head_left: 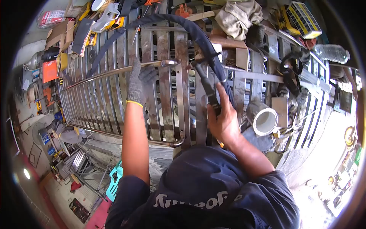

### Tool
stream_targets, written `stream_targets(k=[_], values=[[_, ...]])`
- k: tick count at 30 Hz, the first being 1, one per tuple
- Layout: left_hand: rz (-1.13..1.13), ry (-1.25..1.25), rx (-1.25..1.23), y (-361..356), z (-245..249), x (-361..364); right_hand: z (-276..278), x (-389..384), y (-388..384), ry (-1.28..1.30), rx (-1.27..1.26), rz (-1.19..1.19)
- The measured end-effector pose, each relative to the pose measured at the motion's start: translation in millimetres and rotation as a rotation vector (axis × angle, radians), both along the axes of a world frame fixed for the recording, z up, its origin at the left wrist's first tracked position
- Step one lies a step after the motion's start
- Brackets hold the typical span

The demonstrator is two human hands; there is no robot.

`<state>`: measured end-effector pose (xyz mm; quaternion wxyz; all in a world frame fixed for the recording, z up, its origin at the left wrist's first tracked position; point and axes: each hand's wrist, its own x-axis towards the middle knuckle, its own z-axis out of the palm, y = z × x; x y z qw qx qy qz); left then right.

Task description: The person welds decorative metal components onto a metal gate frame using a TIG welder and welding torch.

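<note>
On the bench before you: a steel grille (110, 107) of parallel bars lies flat across the worktop.
Left hand: your gloved left hand (139, 82) is closed around the grille's curved top rail (99, 76), near its end.
Right hand: your bare right hand (223, 118) grips the black torch handle (206, 86), whose tip points at the rail end.
Hose: the thick black hose (183, 23) arches from the handle over the bars.
Nearby: a white pipe piece (264, 120) sits just right of your right hand; a rag (238, 17) lies further back.
</note>
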<state>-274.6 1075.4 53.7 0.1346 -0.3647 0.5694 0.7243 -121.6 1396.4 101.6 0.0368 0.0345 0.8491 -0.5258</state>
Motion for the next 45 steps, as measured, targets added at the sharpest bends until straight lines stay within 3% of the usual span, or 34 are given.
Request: stream_targets(k=[9, 13, 23, 26, 29, 32, 36, 37, 40, 43, 45], values=[[-0.018, -0.145, 0.115, 2.2, -11.8, 11.8, -10.9, 4.5, 3.4, -0.092, 0.007, 0.164], [0.000, 0.008, 0.137, 1.5, -45.5, 19.9, -8.2, -1.0, 8.9, -0.092, -0.005, 0.182], [0.042, -0.085, 0.159, 19.3, -19.3, 10.2, -5.6, -8.3, 17.7, -0.190, 0.007, 0.199], [-0.129, 0.191, 0.103, 9.3, -44.6, 32.0, -7.9, -10.6, 15.1, -0.115, 0.010, 0.163], [-0.336, 0.335, -0.604, 44.2, -18.3, 53.0, -9.6, -9.3, 14.4, -0.091, 0.027, 0.127], [-0.367, 0.416, -0.783, 74.7, -32.7, 61.0, -10.1, -12.3, 14.7, -0.060, 0.057, 0.109], [-0.133, 0.221, -0.313, 74.6, -56.3, 39.8, -14.1, -9.3, 12.6, -0.105, 0.010, 0.098], [-0.198, 0.076, -0.485, 78.4, -46.3, 33.9, -14.2, -8.6, 12.3, -0.106, 0.018, 0.105], [-0.348, -0.006, -0.586, 57.2, -74.0, 32.8, -13.2, -8.4, 13.3, -0.112, 0.039, 0.120], [-0.458, 0.069, -0.604, 52.8, -70.2, 21.4, -12.9, -9.2, 15.3, -0.117, 0.046, 0.120], [-0.453, -0.072, -0.606, 58.2, -56.1, 14.5, -14.8, -9.5, 15.3, -0.106, 0.038, 0.107]])
